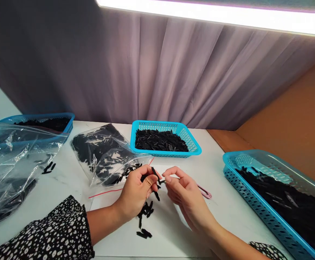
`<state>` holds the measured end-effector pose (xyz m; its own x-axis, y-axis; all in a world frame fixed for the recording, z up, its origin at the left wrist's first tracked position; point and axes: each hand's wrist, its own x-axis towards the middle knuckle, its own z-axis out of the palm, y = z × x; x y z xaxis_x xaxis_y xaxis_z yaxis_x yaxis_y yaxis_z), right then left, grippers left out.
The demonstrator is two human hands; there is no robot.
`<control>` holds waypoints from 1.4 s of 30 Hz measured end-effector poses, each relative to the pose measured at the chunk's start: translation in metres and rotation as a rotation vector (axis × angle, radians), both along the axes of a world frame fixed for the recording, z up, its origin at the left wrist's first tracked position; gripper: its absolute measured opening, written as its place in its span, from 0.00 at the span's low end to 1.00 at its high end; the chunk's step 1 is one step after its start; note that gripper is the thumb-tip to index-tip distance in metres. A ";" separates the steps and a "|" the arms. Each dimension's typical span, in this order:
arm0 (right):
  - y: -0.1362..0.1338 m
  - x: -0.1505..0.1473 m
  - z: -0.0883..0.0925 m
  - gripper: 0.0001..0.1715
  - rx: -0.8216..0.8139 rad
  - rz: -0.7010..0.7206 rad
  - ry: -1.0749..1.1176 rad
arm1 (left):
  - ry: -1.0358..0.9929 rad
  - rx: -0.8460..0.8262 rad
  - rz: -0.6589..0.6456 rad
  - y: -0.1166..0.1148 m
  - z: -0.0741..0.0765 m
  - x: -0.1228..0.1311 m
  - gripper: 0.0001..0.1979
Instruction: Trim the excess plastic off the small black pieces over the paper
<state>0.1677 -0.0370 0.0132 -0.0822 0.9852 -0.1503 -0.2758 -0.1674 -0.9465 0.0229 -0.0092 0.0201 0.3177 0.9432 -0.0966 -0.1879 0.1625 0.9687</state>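
Note:
My left hand (pixel 137 187) is closed around several small black ridged pieces (pixel 154 173), which poke out between thumb and fingers. Opposite it, my right hand (pixel 183 193) makes a pinch with thumb and forefinger. A thin dark tip (pixel 161 181) spans the gap between the two hands; I cannot make out what it belongs to. Behind the right hand shows the looped end of a pink tool (pixel 205 192), and whether that hand holds it is hidden. Loose black pieces (pixel 146 209) lie on a white sheet (pixel 168 231) below the hands.
A clear zip bag (pixel 100 155) of black pieces lies left of the hands, with a larger bag (pixel 13 169) beyond. Blue baskets of black material stand at the back (pixel 192 146), right (pixel 255 206) and far left (pixel 70 122). A lamp (pixel 214 16) hangs overhead.

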 end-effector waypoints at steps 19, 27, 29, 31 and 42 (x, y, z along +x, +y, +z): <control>-0.005 0.006 0.008 0.08 0.724 -0.246 -0.828 | 0.391 0.344 0.030 -0.006 -0.005 -0.004 0.14; -0.008 0.005 0.013 0.08 0.805 -0.241 -1.031 | 0.515 0.567 0.024 -0.004 -0.002 -0.006 0.12; -0.009 0.004 0.013 0.09 0.839 -0.260 -1.116 | 0.510 0.650 0.000 -0.003 -0.003 -0.006 0.11; -0.009 0.003 0.013 0.10 0.872 -0.281 -1.184 | 0.493 0.691 -0.027 -0.002 -0.004 -0.005 0.10; -0.003 0.008 0.017 0.07 0.655 -0.172 -0.942 | 0.259 0.339 -0.106 0.002 -0.011 -0.005 0.13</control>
